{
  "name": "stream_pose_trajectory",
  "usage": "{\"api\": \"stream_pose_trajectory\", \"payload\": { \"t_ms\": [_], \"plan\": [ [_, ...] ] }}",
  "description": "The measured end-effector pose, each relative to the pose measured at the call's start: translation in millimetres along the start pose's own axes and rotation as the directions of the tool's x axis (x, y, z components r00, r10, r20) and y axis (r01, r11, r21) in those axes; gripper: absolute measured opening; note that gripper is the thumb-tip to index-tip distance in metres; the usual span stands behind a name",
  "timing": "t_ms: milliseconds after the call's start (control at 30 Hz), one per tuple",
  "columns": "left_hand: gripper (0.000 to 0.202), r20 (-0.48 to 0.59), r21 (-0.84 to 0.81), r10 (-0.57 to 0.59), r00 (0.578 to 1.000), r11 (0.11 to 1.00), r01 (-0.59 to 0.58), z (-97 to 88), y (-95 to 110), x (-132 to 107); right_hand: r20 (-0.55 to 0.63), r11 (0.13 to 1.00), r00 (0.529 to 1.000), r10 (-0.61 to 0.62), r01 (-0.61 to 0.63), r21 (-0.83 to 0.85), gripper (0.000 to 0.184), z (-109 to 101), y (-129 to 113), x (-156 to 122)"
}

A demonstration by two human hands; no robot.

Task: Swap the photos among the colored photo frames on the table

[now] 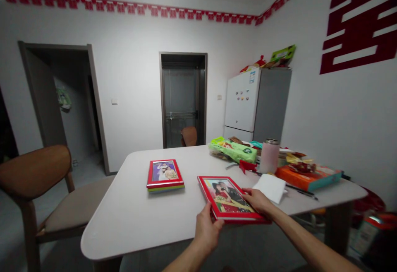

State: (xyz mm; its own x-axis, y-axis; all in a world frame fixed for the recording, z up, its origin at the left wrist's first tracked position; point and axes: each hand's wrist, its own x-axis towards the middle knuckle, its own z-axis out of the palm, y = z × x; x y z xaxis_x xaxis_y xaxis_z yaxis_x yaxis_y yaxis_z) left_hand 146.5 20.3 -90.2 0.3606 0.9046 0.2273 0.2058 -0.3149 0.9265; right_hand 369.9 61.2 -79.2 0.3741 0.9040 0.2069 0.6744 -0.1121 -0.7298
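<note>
Between my two hands is a red picture frame [228, 199] with a photo in it, lying at the near edge of the table. My left hand [206, 228] grips its near left corner, thumb bent over the rim. On the opposite side my right hand [258, 201] holds the right edge, its fingers resting over the border. Whether the frame's underside touches the tabletop is hard to make out. Farther left, a second red picture frame [165, 174] lies flat, with a yellow-green layer visible beneath it.
The white table [124, 226] has rounded corners. To the right stand a pink tumbler [269, 156], white paper [270, 188], a green snack bag [232, 150], an orange box [307, 176] and a dark pen [302, 191]. A wooden chair [34, 172] is at the left; a fridge [243, 102] stands behind.
</note>
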Motion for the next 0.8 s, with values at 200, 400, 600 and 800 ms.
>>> {"api": "stream_pose_trajectory", "payload": {
  "t_ms": [200,400,600,800],
  "plan": [
    [0.041,-0.025,0.215,-0.041,0.999,0.976,0.045,8.8,-1.9,11.2,0.088,0.972,0.995,-0.048,0.067,-0.225,0.034,3.2,19.0,23.4],
    [0.037,0.002,0.254,-0.088,0.996,0.964,0.085,0.0,-6.0,10.1,0.061,0.905,0.995,-0.081,0.099,-0.413,0.035,9.6,7.3,24.9],
    [0.051,-0.172,0.099,-0.185,0.968,0.974,0.204,-56.3,-32.7,8.2,0.154,0.821,0.903,-0.402,0.429,-0.376,0.037,82.2,-81.7,5.5],
    [0.037,-0.365,-0.313,-0.367,0.855,0.914,0.259,-122.3,-65.5,18.2,0.265,0.705,0.765,-0.587,0.644,-0.298,0.049,173.9,-168.7,-13.6]
  ]
}}
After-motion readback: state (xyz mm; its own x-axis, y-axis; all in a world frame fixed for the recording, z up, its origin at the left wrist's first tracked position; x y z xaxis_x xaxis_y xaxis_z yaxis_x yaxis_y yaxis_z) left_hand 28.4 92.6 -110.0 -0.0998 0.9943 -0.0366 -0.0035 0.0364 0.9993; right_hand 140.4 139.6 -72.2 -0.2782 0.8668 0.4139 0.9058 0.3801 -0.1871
